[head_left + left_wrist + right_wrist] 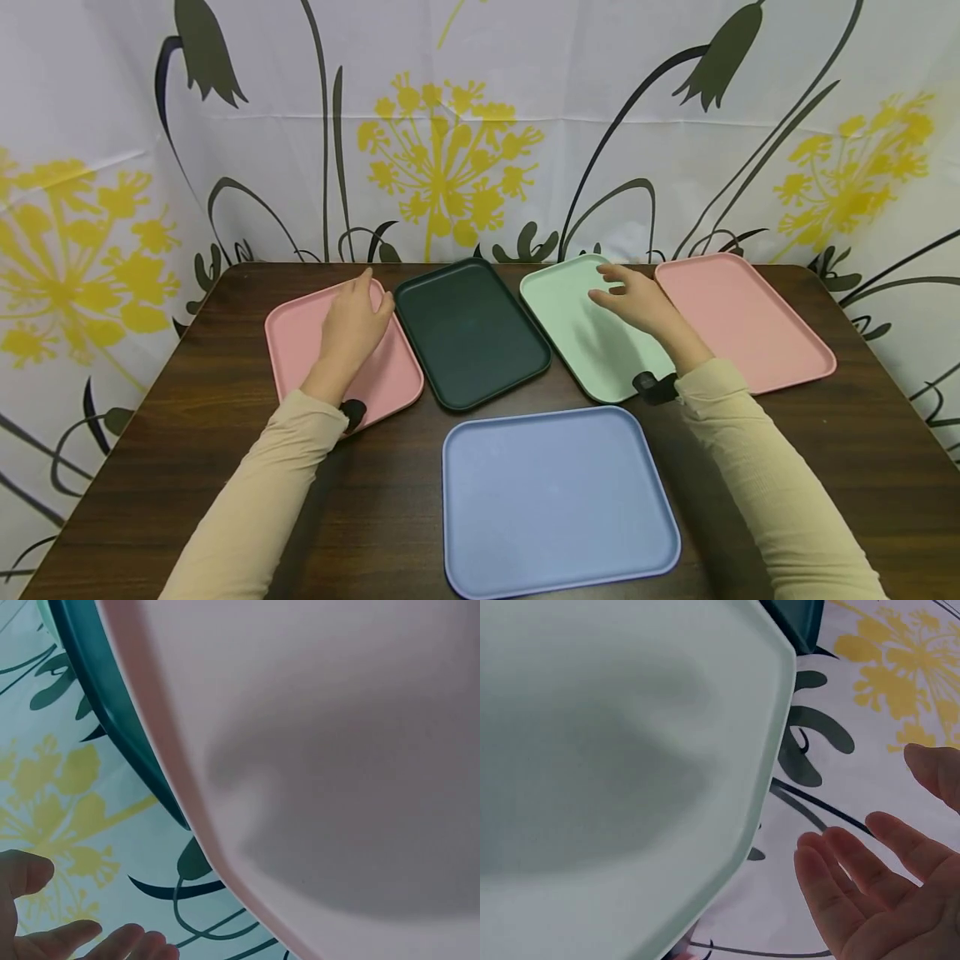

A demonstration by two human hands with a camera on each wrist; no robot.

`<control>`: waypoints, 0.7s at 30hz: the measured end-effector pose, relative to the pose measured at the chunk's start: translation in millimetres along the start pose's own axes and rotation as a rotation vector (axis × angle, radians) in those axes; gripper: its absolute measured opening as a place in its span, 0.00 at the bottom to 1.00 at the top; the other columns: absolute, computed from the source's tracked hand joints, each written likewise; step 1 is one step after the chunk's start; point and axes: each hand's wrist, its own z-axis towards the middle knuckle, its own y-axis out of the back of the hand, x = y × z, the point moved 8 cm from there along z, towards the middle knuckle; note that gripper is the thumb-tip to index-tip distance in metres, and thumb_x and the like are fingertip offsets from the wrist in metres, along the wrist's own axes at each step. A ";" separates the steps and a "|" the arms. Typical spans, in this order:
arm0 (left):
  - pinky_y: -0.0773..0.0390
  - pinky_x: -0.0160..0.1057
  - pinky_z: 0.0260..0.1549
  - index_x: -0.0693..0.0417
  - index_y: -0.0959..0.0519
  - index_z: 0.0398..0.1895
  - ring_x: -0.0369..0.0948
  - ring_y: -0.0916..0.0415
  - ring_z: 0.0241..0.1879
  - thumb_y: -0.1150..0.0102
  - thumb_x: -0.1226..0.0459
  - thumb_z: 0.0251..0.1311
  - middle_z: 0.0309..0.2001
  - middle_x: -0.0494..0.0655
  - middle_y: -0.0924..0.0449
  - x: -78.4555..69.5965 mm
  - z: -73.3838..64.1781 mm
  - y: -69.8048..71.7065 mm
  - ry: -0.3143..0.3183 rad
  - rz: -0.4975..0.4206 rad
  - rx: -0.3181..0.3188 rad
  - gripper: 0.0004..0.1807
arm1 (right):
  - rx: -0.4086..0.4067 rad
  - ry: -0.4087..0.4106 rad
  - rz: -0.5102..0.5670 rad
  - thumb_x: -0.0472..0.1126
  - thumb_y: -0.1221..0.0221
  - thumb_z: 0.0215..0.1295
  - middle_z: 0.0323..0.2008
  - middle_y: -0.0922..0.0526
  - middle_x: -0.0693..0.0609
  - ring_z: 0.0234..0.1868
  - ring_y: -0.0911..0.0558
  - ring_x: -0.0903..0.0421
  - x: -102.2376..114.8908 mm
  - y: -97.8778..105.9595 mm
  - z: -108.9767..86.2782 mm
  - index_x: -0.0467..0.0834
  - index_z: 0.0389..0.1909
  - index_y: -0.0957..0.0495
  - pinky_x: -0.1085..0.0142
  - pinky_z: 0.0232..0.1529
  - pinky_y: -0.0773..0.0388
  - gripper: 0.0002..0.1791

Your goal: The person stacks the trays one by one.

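Loosely spread, a person's left hand (354, 323) and right hand (637, 302) hover above the left pink tray (387, 371) and mint tray (588, 333), 1 dark green tray (472, 333) between.

The left pink tray (393, 371), dark green tray (472, 333), light green tray (592, 342), right pink tray (742, 321) and blue tray (558, 500) appear smooth, matt plastic. The table (187, 442) shows low-sheen wood grain. The backdrop (262, 125) is creased cloth; the sleeves (247, 500) are wrinkled cloth.

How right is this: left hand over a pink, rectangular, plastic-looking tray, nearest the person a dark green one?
Colour is wrong: nearest the person lies a light blue, rectangular, plastic-looking tray, as the head view shows. The left hand is over the pink tray.
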 end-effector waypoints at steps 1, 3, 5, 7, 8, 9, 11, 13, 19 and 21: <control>0.35 0.64 0.62 0.63 0.44 0.72 0.63 0.40 0.66 0.59 0.56 0.68 0.69 0.66 0.40 -0.7 -0.1 -0.1 -0.001 -0.014 0.002 0.32 | 0.011 -0.002 0.019 0.48 0.48 0.70 0.69 0.37 0.36 0.68 0.35 0.38 0.6 -1.4 0.2 0.40 0.71 0.43 0.45 0.64 0.31 0.33; 0.36 0.63 0.64 0.64 0.43 0.71 0.62 0.41 0.67 0.59 0.57 0.68 0.69 0.66 0.41 -2.5 -0.8 -0.2 -0.003 -0.046 0.008 0.31 | 0.028 0.002 0.063 0.46 0.48 0.70 0.68 0.36 0.35 0.68 0.34 0.38 2.0 -4.2 1.0 0.40 0.71 0.42 0.45 0.64 0.31 0.32; 0.37 0.61 0.65 0.65 0.41 0.70 0.61 0.41 0.68 0.59 0.58 0.68 0.69 0.66 0.40 -3.9 -1.2 -0.2 -0.006 -0.073 0.010 0.30 | 0.040 0.015 0.098 0.44 0.47 0.70 0.67 0.35 0.34 0.68 0.34 0.38 4.9 -7.1 1.6 0.39 0.71 0.41 0.45 0.65 0.31 0.31; 0.37 0.60 0.65 0.67 0.39 0.68 0.60 0.39 0.67 0.58 0.59 0.67 0.67 0.67 0.37 -5.3 -1.8 -0.2 -0.012 -0.096 0.010 0.29 | 0.051 0.027 0.131 0.42 0.47 0.69 0.66 0.34 0.33 0.67 0.33 0.37 7.7 -10.1 2.3 0.37 0.70 0.41 0.45 0.65 0.31 0.31; 0.35 0.59 0.64 0.68 0.38 0.68 0.60 0.37 0.66 0.57 0.60 0.67 0.66 0.67 0.36 -6.0 -2.2 -0.3 -0.015 -0.107 0.013 0.29 | 0.057 0.031 0.145 0.42 0.47 0.69 0.65 0.33 0.32 0.66 0.33 0.36 9.4 -11.7 2.5 0.37 0.70 0.40 0.45 0.65 0.32 0.30; 0.34 0.59 0.63 0.68 0.38 0.67 0.59 0.36 0.65 0.57 0.60 0.67 0.65 0.67 0.34 -6.5 -2.5 -0.4 -0.017 -0.115 0.014 0.29 | 0.065 0.035 0.155 0.41 0.47 0.69 0.65 0.33 0.32 0.66 0.32 0.36 11.1 -13.3 2.6 0.36 0.69 0.40 0.44 0.65 0.32 0.30; 0.31 0.57 0.61 0.69 0.37 0.66 0.59 0.32 0.62 0.56 0.61 0.66 0.63 0.67 0.32 -7.1 -2.8 -1.1 -0.020 -0.132 0.018 0.28 | 0.080 0.040 0.171 0.40 0.46 0.68 0.64 0.32 0.32 0.65 0.31 0.36 13.8 -16.3 3.0 0.36 0.69 0.39 0.45 0.65 0.32 0.30; 0.28 0.57 0.58 0.70 0.36 0.66 0.59 0.29 0.59 0.54 0.62 0.66 0.62 0.68 0.30 -7.3 -2.7 -2.6 -0.023 -0.146 0.022 0.28 | 0.092 0.045 0.183 0.39 0.46 0.68 0.63 0.31 0.32 0.64 0.30 0.36 15.7 -19.0 4.0 0.35 0.68 0.38 0.45 0.65 0.32 0.29; 0.26 0.54 0.55 0.70 0.33 0.63 0.57 0.24 0.55 0.51 0.66 0.62 0.59 0.67 0.26 -6.2 -2.3 -9.0 -0.007 -0.202 0.056 0.26 | 0.121 0.075 0.198 0.36 0.47 0.67 0.62 0.30 0.32 0.62 0.28 0.38 20.5 -27.7 8.9 0.34 0.67 0.37 0.46 0.64 0.32 0.28; 0.26 0.53 0.56 0.70 0.32 0.63 0.57 0.24 0.55 0.51 0.68 0.60 0.58 0.67 0.26 -5.4 -2.3 -12.1 0.002 -0.228 0.077 0.27 | 0.128 0.084 0.200 0.34 0.46 0.66 0.61 0.29 0.32 0.62 0.28 0.38 23.0 -31.2 9.9 0.34 0.66 0.36 0.47 0.64 0.31 0.28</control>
